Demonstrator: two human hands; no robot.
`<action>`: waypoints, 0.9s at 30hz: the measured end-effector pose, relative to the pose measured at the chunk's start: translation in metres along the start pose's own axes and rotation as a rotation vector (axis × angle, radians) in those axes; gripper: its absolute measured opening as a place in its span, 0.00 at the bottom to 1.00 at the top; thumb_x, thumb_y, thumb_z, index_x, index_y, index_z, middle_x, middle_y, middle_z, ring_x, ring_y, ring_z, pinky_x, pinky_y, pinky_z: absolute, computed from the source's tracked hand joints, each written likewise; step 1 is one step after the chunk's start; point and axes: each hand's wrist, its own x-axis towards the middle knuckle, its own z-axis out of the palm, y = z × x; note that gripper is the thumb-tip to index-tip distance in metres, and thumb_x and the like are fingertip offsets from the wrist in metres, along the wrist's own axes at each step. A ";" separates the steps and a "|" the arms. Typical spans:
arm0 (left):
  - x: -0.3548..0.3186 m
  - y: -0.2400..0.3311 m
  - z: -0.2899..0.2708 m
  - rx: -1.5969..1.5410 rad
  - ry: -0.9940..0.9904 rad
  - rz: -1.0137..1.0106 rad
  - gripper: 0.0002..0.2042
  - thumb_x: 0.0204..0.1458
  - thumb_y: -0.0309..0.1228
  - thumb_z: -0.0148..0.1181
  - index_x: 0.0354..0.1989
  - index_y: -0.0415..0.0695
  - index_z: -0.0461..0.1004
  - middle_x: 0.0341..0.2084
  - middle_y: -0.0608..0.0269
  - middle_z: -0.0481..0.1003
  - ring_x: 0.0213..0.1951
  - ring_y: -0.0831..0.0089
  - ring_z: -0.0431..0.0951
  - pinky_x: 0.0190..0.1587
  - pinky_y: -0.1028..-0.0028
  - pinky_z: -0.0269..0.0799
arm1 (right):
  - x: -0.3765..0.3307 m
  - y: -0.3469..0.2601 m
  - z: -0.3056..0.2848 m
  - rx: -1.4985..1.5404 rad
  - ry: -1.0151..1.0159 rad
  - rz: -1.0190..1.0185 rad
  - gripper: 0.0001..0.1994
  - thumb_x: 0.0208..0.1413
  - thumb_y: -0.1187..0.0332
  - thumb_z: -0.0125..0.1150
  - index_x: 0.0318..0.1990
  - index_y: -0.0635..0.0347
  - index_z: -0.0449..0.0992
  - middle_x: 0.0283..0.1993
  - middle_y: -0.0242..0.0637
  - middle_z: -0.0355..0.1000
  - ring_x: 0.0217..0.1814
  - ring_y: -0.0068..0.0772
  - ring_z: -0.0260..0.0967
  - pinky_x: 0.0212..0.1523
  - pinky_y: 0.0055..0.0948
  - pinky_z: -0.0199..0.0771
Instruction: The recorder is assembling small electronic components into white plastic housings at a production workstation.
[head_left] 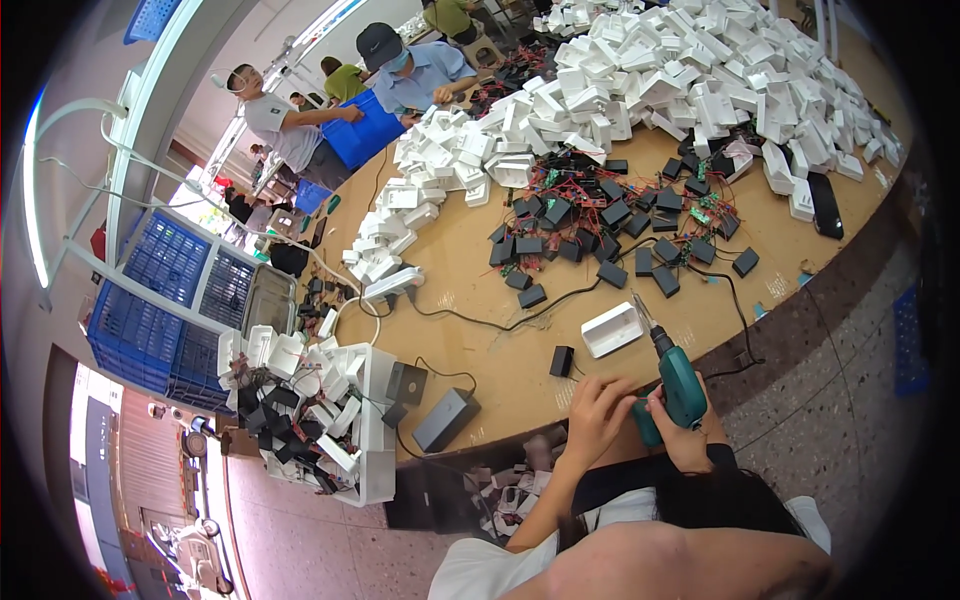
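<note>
And the right hand (pixel 688 447) grips the drill (pixel 684 388); left hand (pixel 597 408) curls beside it, hold unclear; tiny pale print (pixel 565 398) marks the surface (pixel 480 358).

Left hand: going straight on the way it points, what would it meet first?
Probably the white plastic case on the table, ahead of the left hand; depth is unclear, so it might pass above.

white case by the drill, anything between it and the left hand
Nothing visible stands between the left hand and the white case. The black block sits left of that path, the drill right of it.
</note>
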 end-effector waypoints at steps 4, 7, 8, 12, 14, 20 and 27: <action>0.000 -0.004 0.005 0.025 0.013 -0.148 0.11 0.56 0.26 0.69 0.47 0.41 0.80 0.45 0.53 0.77 0.47 0.51 0.76 0.49 0.60 0.73 | 0.001 0.000 -0.003 -0.007 0.014 0.018 0.17 0.60 0.83 0.67 0.53 0.63 0.68 0.42 0.33 0.73 0.41 0.22 0.76 0.43 0.24 0.79; -0.003 -0.007 0.007 0.009 -0.034 -0.148 0.10 0.57 0.26 0.68 0.46 0.40 0.80 0.45 0.52 0.76 0.48 0.51 0.76 0.51 0.60 0.73 | 0.001 0.002 -0.005 -0.014 0.025 0.011 0.16 0.61 0.82 0.67 0.52 0.63 0.68 0.41 0.33 0.74 0.41 0.22 0.77 0.43 0.24 0.79; -0.003 -0.007 0.007 0.011 -0.049 -0.141 0.09 0.57 0.26 0.68 0.45 0.40 0.80 0.45 0.53 0.76 0.48 0.51 0.76 0.51 0.60 0.73 | 0.002 0.004 -0.006 -0.020 0.030 0.005 0.16 0.62 0.81 0.67 0.52 0.62 0.68 0.40 0.33 0.75 0.40 0.23 0.77 0.43 0.25 0.79; -0.007 -0.012 0.003 0.000 -0.062 -0.123 0.10 0.55 0.25 0.70 0.44 0.42 0.82 0.45 0.56 0.77 0.48 0.55 0.77 0.50 0.62 0.73 | 0.003 0.007 -0.005 -0.023 0.020 -0.016 0.16 0.61 0.82 0.66 0.52 0.63 0.68 0.41 0.34 0.73 0.41 0.22 0.76 0.43 0.24 0.80; -0.007 -0.017 0.004 -0.028 -0.100 -0.068 0.09 0.53 0.25 0.71 0.42 0.42 0.82 0.44 0.56 0.78 0.48 0.55 0.77 0.50 0.62 0.73 | 0.003 0.003 -0.006 -0.041 0.019 0.007 0.16 0.60 0.83 0.66 0.52 0.63 0.68 0.41 0.34 0.73 0.41 0.22 0.76 0.43 0.25 0.79; -0.013 -0.022 0.001 0.006 -0.101 -0.045 0.10 0.52 0.25 0.71 0.43 0.43 0.83 0.45 0.57 0.78 0.48 0.55 0.77 0.50 0.63 0.74 | 0.001 0.012 -0.007 -0.016 0.031 -0.014 0.16 0.60 0.83 0.66 0.52 0.63 0.68 0.41 0.34 0.73 0.40 0.22 0.76 0.42 0.24 0.79; -0.008 -0.016 -0.012 0.000 -0.103 -0.011 0.13 0.52 0.23 0.72 0.46 0.42 0.81 0.47 0.56 0.78 0.48 0.55 0.77 0.51 0.62 0.74 | 0.000 0.003 -0.006 -0.056 0.060 0.013 0.13 0.64 0.78 0.65 0.52 0.63 0.70 0.39 0.31 0.75 0.39 0.23 0.77 0.42 0.26 0.79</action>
